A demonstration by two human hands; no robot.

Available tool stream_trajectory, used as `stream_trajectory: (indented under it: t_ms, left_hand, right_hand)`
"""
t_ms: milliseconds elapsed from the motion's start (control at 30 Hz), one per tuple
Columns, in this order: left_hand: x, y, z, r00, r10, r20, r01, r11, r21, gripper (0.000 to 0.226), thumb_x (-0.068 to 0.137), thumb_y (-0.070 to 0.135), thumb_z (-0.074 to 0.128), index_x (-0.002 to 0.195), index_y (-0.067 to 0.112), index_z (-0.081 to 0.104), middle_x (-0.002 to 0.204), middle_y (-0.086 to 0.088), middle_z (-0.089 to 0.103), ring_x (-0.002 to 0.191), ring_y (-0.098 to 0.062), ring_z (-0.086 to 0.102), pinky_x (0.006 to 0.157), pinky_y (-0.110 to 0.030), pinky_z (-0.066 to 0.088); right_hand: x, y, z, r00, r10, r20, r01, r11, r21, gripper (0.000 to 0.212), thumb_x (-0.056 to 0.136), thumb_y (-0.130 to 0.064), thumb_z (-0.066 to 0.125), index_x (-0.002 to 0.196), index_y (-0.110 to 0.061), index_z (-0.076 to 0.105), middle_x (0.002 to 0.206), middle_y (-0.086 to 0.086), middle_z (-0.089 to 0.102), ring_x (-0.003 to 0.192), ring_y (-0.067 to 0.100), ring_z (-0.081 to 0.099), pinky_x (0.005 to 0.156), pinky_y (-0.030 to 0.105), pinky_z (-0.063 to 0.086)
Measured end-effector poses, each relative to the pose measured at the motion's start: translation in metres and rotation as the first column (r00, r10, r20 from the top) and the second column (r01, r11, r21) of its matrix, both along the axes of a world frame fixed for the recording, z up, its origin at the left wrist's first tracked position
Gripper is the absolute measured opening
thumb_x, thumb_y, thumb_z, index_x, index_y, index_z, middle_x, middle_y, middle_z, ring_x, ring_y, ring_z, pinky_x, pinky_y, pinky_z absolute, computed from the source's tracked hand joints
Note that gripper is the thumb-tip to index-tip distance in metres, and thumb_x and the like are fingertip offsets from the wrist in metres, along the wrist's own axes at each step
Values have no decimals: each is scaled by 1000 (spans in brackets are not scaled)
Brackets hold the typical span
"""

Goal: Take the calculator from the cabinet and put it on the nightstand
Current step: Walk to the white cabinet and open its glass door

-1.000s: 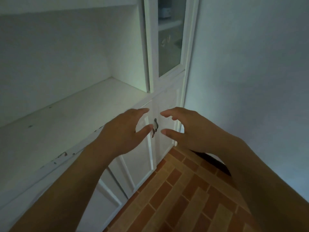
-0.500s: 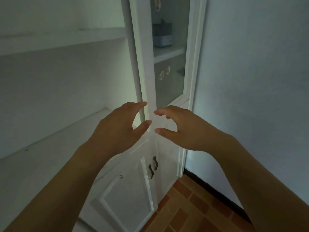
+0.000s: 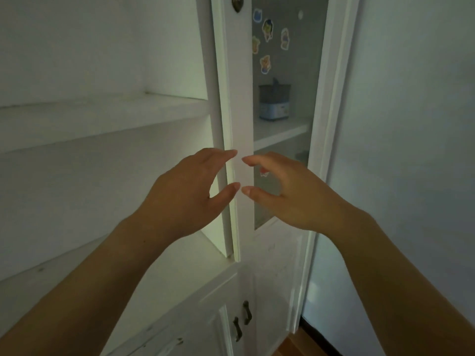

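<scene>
A white cabinet fills the view, with a tall glass door on its right part and a dark knob at the top of the door frame. My left hand and my right hand hover side by side in front of the door frame, fingers loosely curved, thumbs and fingertips almost meeting, holding nothing. No calculator shows anywhere. Behind the glass a grey-blue pot stands on a shelf.
Open white shelves lie to the left. Several stickers dot the glass. Below are two lower doors with dark handles. A plain wall stands right, with a strip of brick floor at the bottom.
The view has tilted upward from the floor and lower doors to the glass door and upper shelves. Both hands have risen along with it, keeping the same curved pose.
</scene>
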State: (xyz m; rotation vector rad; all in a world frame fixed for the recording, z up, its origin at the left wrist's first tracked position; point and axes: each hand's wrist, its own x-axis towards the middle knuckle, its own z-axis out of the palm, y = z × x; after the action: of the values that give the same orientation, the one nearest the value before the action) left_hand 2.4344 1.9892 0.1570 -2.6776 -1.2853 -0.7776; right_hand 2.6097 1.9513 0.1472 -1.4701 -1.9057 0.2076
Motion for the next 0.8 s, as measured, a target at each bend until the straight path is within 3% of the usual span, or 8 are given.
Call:
stream_trajectory:
  t_ms: [233, 333, 400, 533, 600, 700, 800]
  left_hand:
    - [5, 17, 35, 993, 116, 28, -119, 982, 146, 57, 86, 51, 42, 139, 33, 30, 144, 8, 39, 126, -17, 43, 97, -41, 43]
    - [11, 24, 51, 990, 133, 46, -140, 969, 204, 57, 87, 50, 42, 139, 32, 30, 143, 7, 40, 127, -16, 42, 98, -38, 41]
    - [15, 30, 62, 987, 146, 63, -157, 956, 249, 57, 87, 49, 43, 139, 32, 30, 143, 7, 40, 127, -15, 41, 98, -37, 39]
    - [24, 39, 85, 981, 145, 132, -179, 934, 308, 55, 89, 47, 45, 139, 30, 30, 141, 5, 41, 124, -15, 43, 96, -32, 39]
    - [27, 43, 96, 971, 131, 199, -194, 921, 337, 57, 89, 44, 47, 140, 27, 30, 141, 2, 41, 126, -15, 41, 97, -26, 33]
    - [29, 47, 110, 955, 155, 254, -239, 906, 348, 60, 88, 35, 52, 142, 25, 28, 145, 1, 38, 129, -15, 37, 98, -21, 24]
    - [31, 52, 121, 950, 175, 258, -259, 904, 341, 63, 88, 35, 53, 143, 27, 23, 147, 3, 34, 131, -13, 34, 99, -20, 22]
  right_hand:
    - [30, 33, 35, 993, 99, 57, -102, 994, 50, 48, 86, -46, 51, 131, -35, 37, 140, -14, 40, 121, 6, 40, 91, 21, 32]
    - [43, 45, 51, 985, 139, 102, -150, 983, 104, 49, 86, -45, 52, 132, -36, 36, 139, -15, 40, 110, -6, 33, 81, 4, 25]
    - [50, 52, 64, 979, 157, 128, -176, 973, 152, 50, 87, -44, 52, 133, -35, 36, 140, -15, 39, 110, -8, 29, 76, 0, 16]
    - [60, 65, 90, 972, 200, 124, -225, 943, 245, 48, 87, -41, 54, 131, -33, 38, 140, -14, 40, 113, -6, 32, 90, 9, 25]
    - [61, 70, 102, 969, 206, 134, -237, 925, 297, 46, 87, -41, 54, 130, -33, 40, 137, -14, 44, 111, -6, 34, 90, 15, 28]
    - [63, 79, 117, 963, 216, 160, -262, 889, 375, 43, 87, -39, 55, 127, -31, 44, 132, -13, 48, 108, -7, 36, 86, 10, 28]
    - [63, 89, 131, 967, 219, 129, -254, 860, 443, 42, 87, -38, 56, 126, -29, 45, 131, -11, 50, 108, -4, 40, 90, 18, 34]
